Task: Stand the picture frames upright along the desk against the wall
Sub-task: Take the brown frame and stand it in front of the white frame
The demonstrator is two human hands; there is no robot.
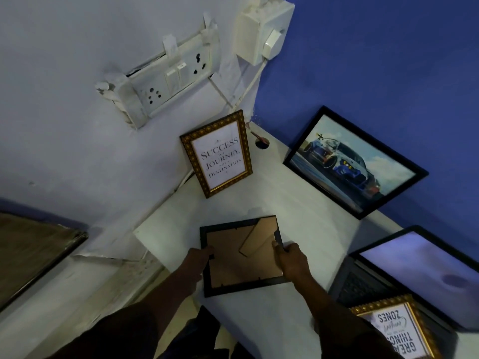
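Both hands grip one black frame (242, 255) with its brown backing facing up. The left hand (197, 257) closes on its left edge and the right hand (291, 259) on its right edge, fingers curled over the rim. The frame is over the near part of the white bench (305, 224); whether it rests on the surface or is held just above it, I cannot tell. Its easel leg (255, 239) lies angled across the backing.

Two frames already stand. The gold frame (216, 154) leans on the pale wall (77, 125) by the corner, and the car picture (355, 161) leans on the blue wall (388, 60). Another gold frame (399, 330) sits at lower right, on or against a laptop (414, 268); its text reads upside down from here.

The main risk is in turning the black frame over and upright. The leg could swing loose or stay folded, so the frame slides flat on the smooth bench. Set too steeply, it may tip forward. Carried carelessly toward the corner, it could knock the gold frame, which only leans. The near bench edge is close, so a slip could send it to the floor.
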